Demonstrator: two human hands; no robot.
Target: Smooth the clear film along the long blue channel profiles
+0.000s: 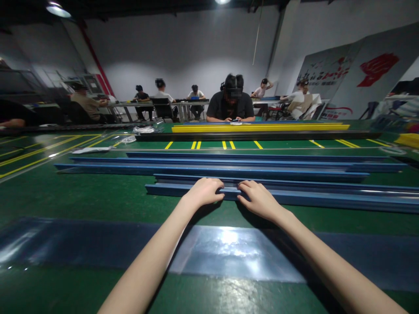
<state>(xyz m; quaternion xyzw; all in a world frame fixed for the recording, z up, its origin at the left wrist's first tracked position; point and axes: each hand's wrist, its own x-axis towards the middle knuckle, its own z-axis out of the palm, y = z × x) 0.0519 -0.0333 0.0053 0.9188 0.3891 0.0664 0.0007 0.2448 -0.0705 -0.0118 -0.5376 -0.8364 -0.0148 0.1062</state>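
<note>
Both my arms reach forward over a green floor. My left hand (205, 192) and my right hand (257, 198) sit side by side on the nearest long blue rail (327, 198), fingers curled over its top edge and gripping it. The rail lies flat, running from mid-left out past the right edge. Several more blue rails (229, 168) lie parallel just beyond it.
A shiny blue sheet (229, 250) lies on the floor under my forearms. Farther off lie a yellow rail (258, 128) and a black rail (258, 136). A seated person (231, 104) faces me; other people sit at tables behind. Yellow floor lines run to the left.
</note>
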